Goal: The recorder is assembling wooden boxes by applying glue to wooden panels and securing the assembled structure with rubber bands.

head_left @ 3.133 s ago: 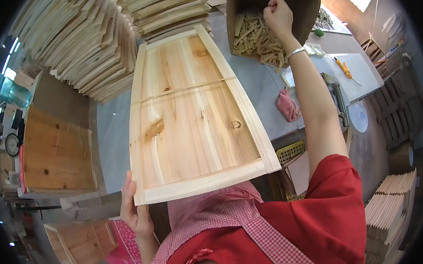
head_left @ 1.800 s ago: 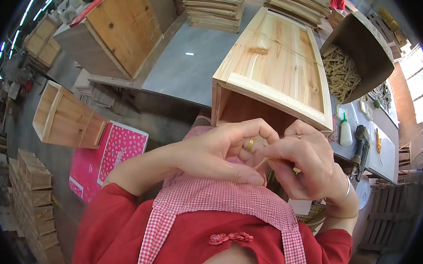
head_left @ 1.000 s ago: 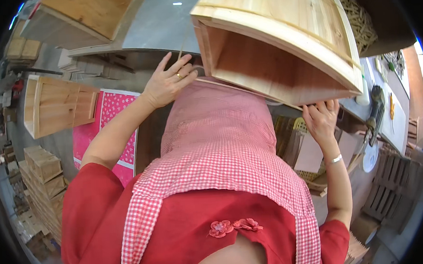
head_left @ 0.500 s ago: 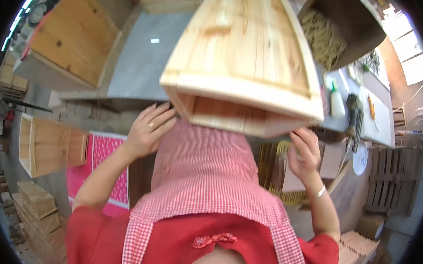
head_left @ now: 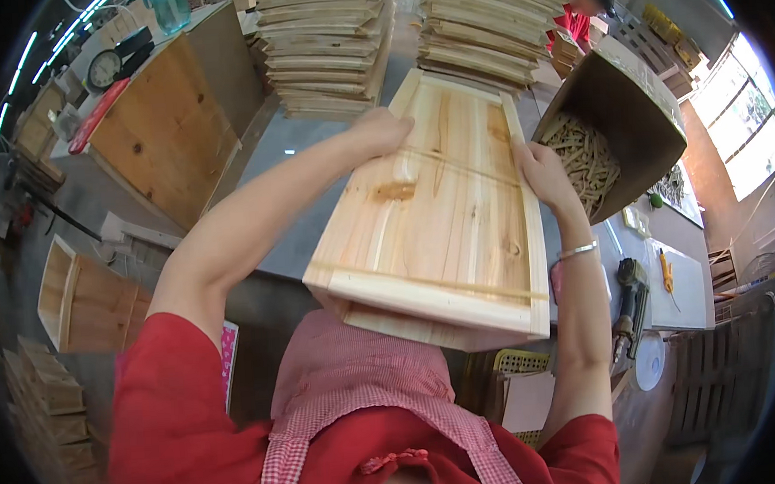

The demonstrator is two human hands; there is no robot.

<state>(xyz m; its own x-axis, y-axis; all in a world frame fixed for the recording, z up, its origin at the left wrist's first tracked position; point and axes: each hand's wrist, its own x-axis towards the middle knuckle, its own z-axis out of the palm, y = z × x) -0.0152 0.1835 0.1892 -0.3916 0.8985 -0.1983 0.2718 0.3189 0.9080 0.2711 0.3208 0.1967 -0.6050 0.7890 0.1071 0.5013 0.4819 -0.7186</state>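
Note:
A pale wooden box, tapered in this view, lies lengthwise before me with its near end close to my apron. Across its upper face a thin tan rubber band runs between my hands. My left hand is closed at the box's left edge, gripping one side of that band. On the right edge my right hand is closed around the other side, its fingertips partly hidden. A second tan band crosses the box near its near end.
Tall stacks of wooden panels stand at the back of the grey table. An open carton of tan rubber bands sits to the right. Beyond it lies a nail gun. Another person is at the far right.
Both hands have gone from beside the box's near end to farther along its sides, and now grip a band across it. The view has tilted up, showing the panel stacks.

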